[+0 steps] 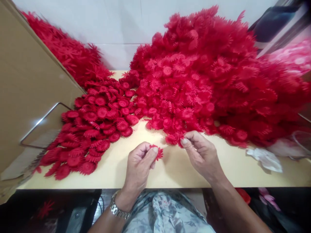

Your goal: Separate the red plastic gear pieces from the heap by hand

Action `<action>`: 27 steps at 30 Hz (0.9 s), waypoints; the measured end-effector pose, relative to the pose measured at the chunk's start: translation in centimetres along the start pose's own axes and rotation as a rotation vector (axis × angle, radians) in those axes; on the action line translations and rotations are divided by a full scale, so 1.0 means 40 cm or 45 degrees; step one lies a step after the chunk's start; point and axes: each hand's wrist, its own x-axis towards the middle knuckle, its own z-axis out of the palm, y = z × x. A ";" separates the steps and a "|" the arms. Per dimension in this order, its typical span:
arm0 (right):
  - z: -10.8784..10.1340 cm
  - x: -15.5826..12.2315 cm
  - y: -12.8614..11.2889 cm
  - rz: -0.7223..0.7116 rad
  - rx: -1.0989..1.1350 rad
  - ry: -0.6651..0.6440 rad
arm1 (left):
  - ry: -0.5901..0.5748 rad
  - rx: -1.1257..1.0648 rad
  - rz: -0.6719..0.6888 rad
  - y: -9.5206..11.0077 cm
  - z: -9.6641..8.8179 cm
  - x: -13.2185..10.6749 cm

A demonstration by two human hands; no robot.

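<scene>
Between the thumb and fingers of my left hand [142, 163] is a small red flower piece [159, 153] with pointed petals, held over the bare tabletop. My right hand [202, 153] pinches at the near edge of the big pile of red flower pieces [179, 87]; its thumb and fingertips close on a red flower piece [181, 141]. The two hands are apart, the right one slightly farther from me. To the left lies a heap of darker, stacked red flowers [97, 129] with round centres.
A cardboard sheet [31, 74] stands at the left, with a bent metal wire frame [43, 121] beside it. Spiky red petal pieces [70, 51] are heaped behind it. Crumpled white plastic [266, 160] lies right, and pink flowers [293, 56] show at far right. The table [184, 176] ends just before my lap.
</scene>
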 end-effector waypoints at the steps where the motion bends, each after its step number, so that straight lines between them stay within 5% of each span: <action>1: 0.002 0.000 -0.008 -0.011 0.001 -0.014 | 0.003 0.004 0.019 -0.002 -0.001 0.000; 9: 0.049 0.008 -0.068 -0.235 -0.057 -0.347 | -0.022 0.088 0.135 -0.006 0.005 0.000; 17: 0.040 0.008 -0.060 -0.096 0.069 -0.551 | -0.162 0.164 0.010 -0.003 -0.004 -0.001; 23: 0.044 0.001 -0.054 -0.241 -0.089 -0.410 | -0.275 0.100 -0.083 0.004 -0.020 -0.011; 27: 0.065 -0.010 -0.058 -0.318 -0.167 -0.295 | -0.221 0.028 -0.064 -0.007 -0.014 -0.014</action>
